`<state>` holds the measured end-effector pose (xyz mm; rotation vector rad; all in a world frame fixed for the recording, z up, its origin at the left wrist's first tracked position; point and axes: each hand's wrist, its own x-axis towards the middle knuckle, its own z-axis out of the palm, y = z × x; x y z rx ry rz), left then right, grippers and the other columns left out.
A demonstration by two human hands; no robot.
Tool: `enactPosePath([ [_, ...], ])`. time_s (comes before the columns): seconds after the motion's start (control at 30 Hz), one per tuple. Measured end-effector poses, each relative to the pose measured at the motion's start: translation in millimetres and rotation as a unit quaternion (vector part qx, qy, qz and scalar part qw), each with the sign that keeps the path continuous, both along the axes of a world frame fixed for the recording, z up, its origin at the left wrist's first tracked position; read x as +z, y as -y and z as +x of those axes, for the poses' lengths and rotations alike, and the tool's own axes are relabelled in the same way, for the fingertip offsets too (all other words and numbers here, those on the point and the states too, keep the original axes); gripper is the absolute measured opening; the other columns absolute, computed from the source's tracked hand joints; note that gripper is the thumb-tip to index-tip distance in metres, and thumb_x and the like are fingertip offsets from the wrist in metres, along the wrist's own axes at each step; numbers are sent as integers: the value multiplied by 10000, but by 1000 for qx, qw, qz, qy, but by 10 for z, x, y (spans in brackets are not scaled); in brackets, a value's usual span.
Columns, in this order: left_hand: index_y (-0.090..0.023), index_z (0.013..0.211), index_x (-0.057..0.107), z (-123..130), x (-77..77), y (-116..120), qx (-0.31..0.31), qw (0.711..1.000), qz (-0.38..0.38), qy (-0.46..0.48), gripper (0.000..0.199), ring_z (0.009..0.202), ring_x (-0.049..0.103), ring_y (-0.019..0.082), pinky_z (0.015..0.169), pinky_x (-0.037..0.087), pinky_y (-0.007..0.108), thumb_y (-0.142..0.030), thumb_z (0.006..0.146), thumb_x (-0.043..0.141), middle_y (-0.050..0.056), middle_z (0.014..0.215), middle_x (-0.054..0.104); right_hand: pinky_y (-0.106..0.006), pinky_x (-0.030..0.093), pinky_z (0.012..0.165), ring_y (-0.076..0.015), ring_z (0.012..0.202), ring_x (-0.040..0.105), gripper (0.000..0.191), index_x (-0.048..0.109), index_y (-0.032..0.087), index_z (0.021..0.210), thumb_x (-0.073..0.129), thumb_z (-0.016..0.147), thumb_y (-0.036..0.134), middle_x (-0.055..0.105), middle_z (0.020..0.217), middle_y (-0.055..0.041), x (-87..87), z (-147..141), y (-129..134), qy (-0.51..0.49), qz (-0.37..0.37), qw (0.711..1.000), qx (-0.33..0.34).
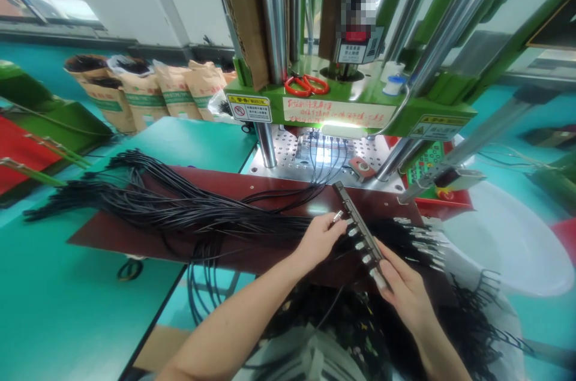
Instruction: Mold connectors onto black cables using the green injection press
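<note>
In my right hand (405, 285) is the lower end of a long dark metal mould bar (355, 213), held at a slant above the brown board. Several silvery cable connectors (359, 245) sit in a row along the bar's left side. My left hand (320, 240) is closed beside the upper part of the row, pinching a small silvery connector (338, 216) between thumb and finger. A thick bundle of black cables (189, 204) runs across the board from the left and passes behind my left hand. More cable ends with metal connectors (423, 240) lie to the right of the bar.
A green press (270, 99) with steel columns stands ahead; cables lie in its lit lower plate (324, 150). Red-handled scissors (306, 86) rest on the press. The brown board (148, 243) bridges the green table (67, 309). On the right are a white basin (508, 237) and a control box (427, 171).
</note>
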<state>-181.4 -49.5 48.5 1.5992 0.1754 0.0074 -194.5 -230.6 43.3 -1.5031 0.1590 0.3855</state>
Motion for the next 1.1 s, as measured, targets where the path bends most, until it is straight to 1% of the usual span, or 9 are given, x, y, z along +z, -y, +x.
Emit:
enactPosePath([
  [0.23, -160, 633, 501, -5, -5, -1, 0, 1000, -6, 10, 263, 447, 260, 59, 451, 211, 201, -378, 775, 463, -68, 472, 319, -160, 408, 437, -85, 573, 485, 420, 642, 300, 1043, 691, 656, 458, 623, 882, -29, -31, 20, 37, -12, 16, 1000, -3],
  [0.33, -160, 631, 497, 3, -8, 2, 1, 1000, 6, 15, 264, 456, 276, 62, 465, 224, 202, -371, 782, 451, -66, 478, 332, -164, 418, 444, -85, 567, 485, 426, 636, 303, 1053, 685, 661, 463, 623, 862, -27, -50, 29, 54, -11, 10, 1000, 4],
  [0.5, -155, 607, 495, 29, -7, 0, 3, 999, 44, 25, 267, 491, 325, 74, 498, 252, 209, -355, 777, 449, -54, 501, 372, -168, 411, 409, -88, 515, 478, 471, 597, 297, 1121, 645, 691, 483, 620, 761, -19, -61, 8, 44, 23, -46, 998, 25],
  [0.6, -151, 602, 495, 23, -1, -19, 4, 997, 72, 30, 277, 516, 341, 78, 517, 262, 212, -358, 778, 446, -49, 528, 393, -156, 399, 394, -91, 532, 498, 477, 589, 294, 1134, 635, 698, 484, 629, 838, -26, -42, -12, 18, 55, -78, 995, 33],
  [0.67, -153, 618, 493, 12, 10, -44, -8, 996, 81, 27, 288, 512, 345, 78, 519, 266, 213, -374, 791, 428, -52, 524, 391, -160, 414, 414, -94, 558, 511, 469, 599, 296, 1120, 645, 690, 478, 627, 910, -29, -27, -14, 11, 46, -67, 996, 38],
  [0.73, -163, 639, 471, 5, 29, -82, -25, 996, 84, 24, 315, 496, 354, 80, 518, 274, 214, -398, 822, 371, -55, 512, 391, -173, 435, 448, -100, 584, 515, 459, 617, 287, 1094, 665, 674, 466, 624, 943, -33, -17, -7, 16, 20, -35, 999, 25],
  [0.87, -183, 610, 369, 25, 79, -177, -19, 993, 114, 31, 354, 504, 375, 85, 537, 288, 220, -423, 856, 288, -53, 518, 393, -162, 402, 430, -85, 554, 469, 459, 636, 276, 1062, 695, 645, 456, 626, 883, -26, -18, 11, 51, -16, 7, 1000, -3],
  [0.97, -187, 575, 329, 51, 116, -212, -56, 987, 145, 45, 373, 534, 378, 95, 563, 298, 228, -412, 865, 263, -44, 529, 389, -171, 393, 427, -90, 553, 466, 447, 640, 288, 1052, 696, 643, 458, 627, 869, -27, -20, 15, 66, -22, 8, 1000, 6],
  [1.1, -192, 593, 324, 66, 155, -199, -106, 975, 184, 56, 321, 543, 350, 100, 557, 290, 228, -331, 868, 234, -41, 546, 364, -174, 387, 416, -97, 556, 476, 432, 638, 278, 1060, 673, 669, 458, 629, 894, -44, -17, 15, 62, -14, -4, 1000, 20],
])
